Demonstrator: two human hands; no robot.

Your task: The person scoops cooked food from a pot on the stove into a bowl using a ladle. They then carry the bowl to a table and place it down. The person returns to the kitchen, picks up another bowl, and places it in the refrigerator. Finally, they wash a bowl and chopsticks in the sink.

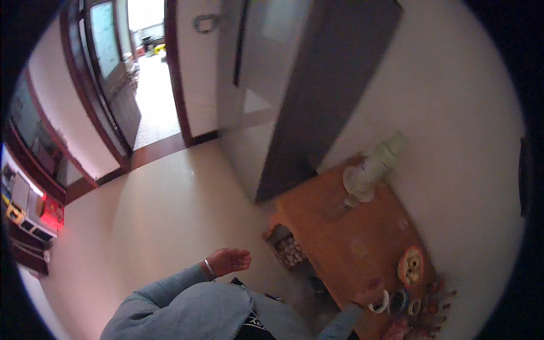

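My left hand [229,260] is held over the floor beside my body, fingers extended, with nothing in it. A pale band is around its wrist. The right sleeve reaches to the front edge of a wooden table [340,246]. There my right hand [366,296] is blurred, and its grip cannot be made out. Close by lie a white ring [379,302], a dark ring [398,302] and a smaller pale ring [414,307], possibly tape rolls. A round dish [411,267] with an orange rim sits farther along the wall side.
A pale green container [378,163] stands at the table's far end. Beyond it rises a tall grey cabinet or refrigerator [272,97]. Small round items fill a box [290,251] under the table. A door [114,72] stands ajar at upper left; a red box [53,212] is far left.
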